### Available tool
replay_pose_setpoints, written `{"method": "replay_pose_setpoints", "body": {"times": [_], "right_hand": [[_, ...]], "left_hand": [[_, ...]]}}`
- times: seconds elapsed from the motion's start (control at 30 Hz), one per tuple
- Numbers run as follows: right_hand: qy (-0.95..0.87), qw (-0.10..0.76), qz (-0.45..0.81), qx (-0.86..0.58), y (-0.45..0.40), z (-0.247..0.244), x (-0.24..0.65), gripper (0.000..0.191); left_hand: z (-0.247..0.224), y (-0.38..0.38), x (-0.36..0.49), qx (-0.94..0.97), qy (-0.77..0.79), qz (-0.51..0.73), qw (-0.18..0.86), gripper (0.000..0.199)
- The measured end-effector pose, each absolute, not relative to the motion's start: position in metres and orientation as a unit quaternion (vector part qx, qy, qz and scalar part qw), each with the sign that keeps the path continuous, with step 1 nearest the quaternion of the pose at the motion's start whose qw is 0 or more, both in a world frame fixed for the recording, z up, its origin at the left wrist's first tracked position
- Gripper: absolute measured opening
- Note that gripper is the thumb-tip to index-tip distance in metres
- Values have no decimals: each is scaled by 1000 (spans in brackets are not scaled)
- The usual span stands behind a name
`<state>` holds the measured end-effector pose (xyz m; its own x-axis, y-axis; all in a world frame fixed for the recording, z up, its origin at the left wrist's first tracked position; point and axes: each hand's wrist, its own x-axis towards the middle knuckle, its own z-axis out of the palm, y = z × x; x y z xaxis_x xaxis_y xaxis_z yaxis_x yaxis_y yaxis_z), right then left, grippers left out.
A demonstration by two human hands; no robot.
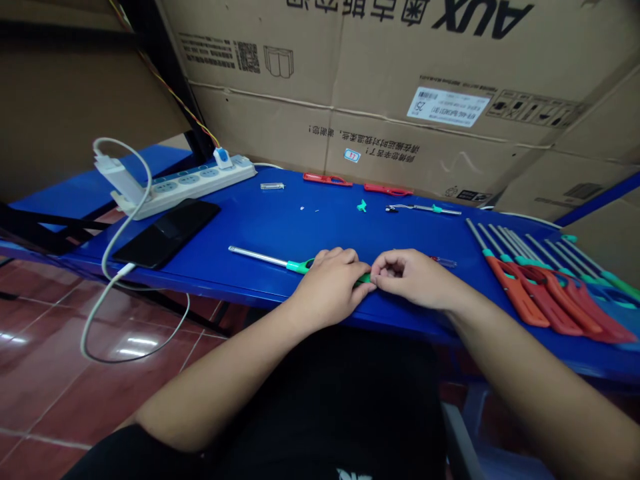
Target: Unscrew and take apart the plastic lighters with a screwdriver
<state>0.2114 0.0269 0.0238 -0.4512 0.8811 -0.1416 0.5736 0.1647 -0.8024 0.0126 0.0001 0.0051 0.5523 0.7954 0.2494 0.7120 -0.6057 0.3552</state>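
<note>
A green long-nosed lighter [299,267] lies near the front edge of the blue table, its metal tube pointing left. My left hand [333,283] is closed over its handle and hides most of it. At the handle's right end, my right hand [410,277] has thumb and fingers pinched together against the green plastic. Whether a small part sits inside that pinch is hidden. Just beyond the right hand, a clear and red tool handle [444,261] shows in part. Farther back lie a small green plastic piece [361,206] and a metal lighter tube [434,209] with wire.
Several assembled lighters [537,293] with red handles lie at the right. Two red handle shells [327,179] rest along the back by a large cardboard box [370,87]. To the left are a black phone [167,233], its cable and a white power strip [187,187].
</note>
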Motion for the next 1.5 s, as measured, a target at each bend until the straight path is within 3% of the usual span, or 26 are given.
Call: {"method": "replay_pose_setpoints", "body": {"times": [0.13,0.4,0.47,0.53,0.63,1.0,1.5], "right_hand": [[-696,157,500,-491,41,28,211,25],[-715,114,514,-461,47,33,219,24],[-759,151,446,-451,40,35,222,21],[-830,199,299,-426,28,36,225,15],[-901,209,107,-365,9,32,230,21],[-922,168,-120,-329,-5,12,231,29],[-931,120,-123,-321,-8,12,233,31]], "left_hand": [[3,2,12,876,430,194,98,31],[4,1,11,877,428,196,96,29],[4,1,11,876,430,197,94,30],[4,1,12,875,432,195,93,31],[4,1,12,878,431,194,81,31],[2,0,13,877,434,196,57,33],[5,0,13,876,438,187,77,32]]}}
